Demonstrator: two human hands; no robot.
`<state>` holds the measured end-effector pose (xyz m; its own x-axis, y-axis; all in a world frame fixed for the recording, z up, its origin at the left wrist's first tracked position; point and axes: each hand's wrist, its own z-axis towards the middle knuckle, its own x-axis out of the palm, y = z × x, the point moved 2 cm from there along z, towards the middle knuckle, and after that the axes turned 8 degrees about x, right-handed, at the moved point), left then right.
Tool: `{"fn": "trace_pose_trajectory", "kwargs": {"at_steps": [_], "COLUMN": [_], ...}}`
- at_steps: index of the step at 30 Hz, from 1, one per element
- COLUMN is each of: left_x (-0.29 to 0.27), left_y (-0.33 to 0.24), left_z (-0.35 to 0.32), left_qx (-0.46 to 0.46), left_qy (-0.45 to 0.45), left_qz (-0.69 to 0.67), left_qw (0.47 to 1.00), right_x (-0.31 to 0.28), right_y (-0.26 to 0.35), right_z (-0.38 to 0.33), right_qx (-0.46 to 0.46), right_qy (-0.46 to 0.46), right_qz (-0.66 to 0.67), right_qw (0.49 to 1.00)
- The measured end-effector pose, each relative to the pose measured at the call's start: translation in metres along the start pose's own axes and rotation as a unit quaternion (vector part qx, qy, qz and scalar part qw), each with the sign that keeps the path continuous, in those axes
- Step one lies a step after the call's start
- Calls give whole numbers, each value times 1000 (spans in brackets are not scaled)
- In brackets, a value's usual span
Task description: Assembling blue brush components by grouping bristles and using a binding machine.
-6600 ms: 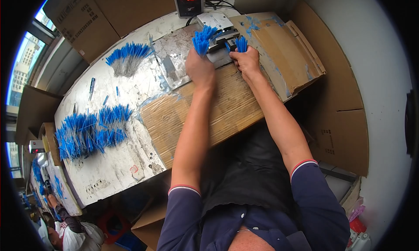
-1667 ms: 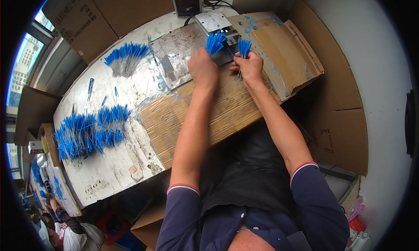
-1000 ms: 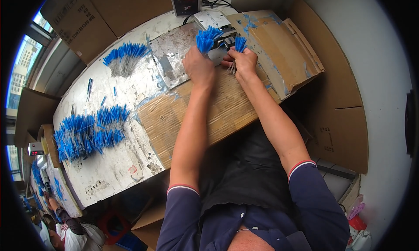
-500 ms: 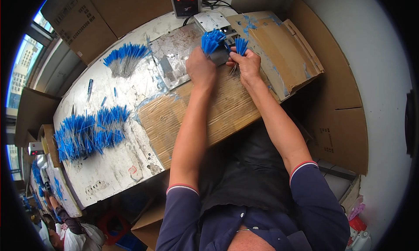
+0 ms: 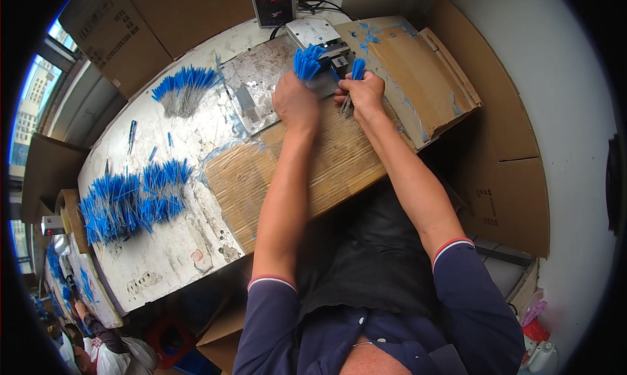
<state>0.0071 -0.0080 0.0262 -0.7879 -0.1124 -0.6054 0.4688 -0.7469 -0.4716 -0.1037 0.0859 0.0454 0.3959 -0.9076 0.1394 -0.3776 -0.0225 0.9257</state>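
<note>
Near the far edge of the bench, my left hand (image 5: 295,102) is closed round a thick bundle of thin wires with blue sleeved ends (image 5: 308,63), tips pointing up; the hand is slightly blurred. Just to its right, my right hand (image 5: 366,94) grips a smaller bunch of blue-sleeved wires (image 5: 358,69), their bare silvery ends hanging below the fingers. One blue piece stands out beside my right fingertips, by a small metal machine (image 5: 313,33). Both hands are above the front of that machine and a tape-patched cardboard sheet (image 5: 261,179).
On the white worn bench (image 5: 173,264) lie a large pile of blue-sleeved wires (image 5: 134,202), a smaller pile (image 5: 186,91) and a pen-like tool (image 5: 132,135). A display box with red digits (image 5: 273,4) stands behind. A cardboard box (image 5: 418,81) stands right. Another person (image 5: 124,355) works at lower left.
Both hands have shifted slightly left with their bundles. The bunch in my right hand looks narrower now. The red digits on the display box have changed.
</note>
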Motion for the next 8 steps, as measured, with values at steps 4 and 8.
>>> {"fn": "trace_pose_trajectory", "kwargs": {"at_steps": [4,8], "left_x": [-1,1], "left_y": [3,6], "left_z": [1,2], "left_qx": [-61,-63], "left_qy": [-37,-42], "left_qz": [-49,-57], "left_qw": [996,995], "right_x": [6,11], "right_y": [3,3], "right_z": [5,10], "right_qx": [6,-8], "right_qy": [-9,-21], "right_qz": [3,16], "right_qw": [1000,1000]}}
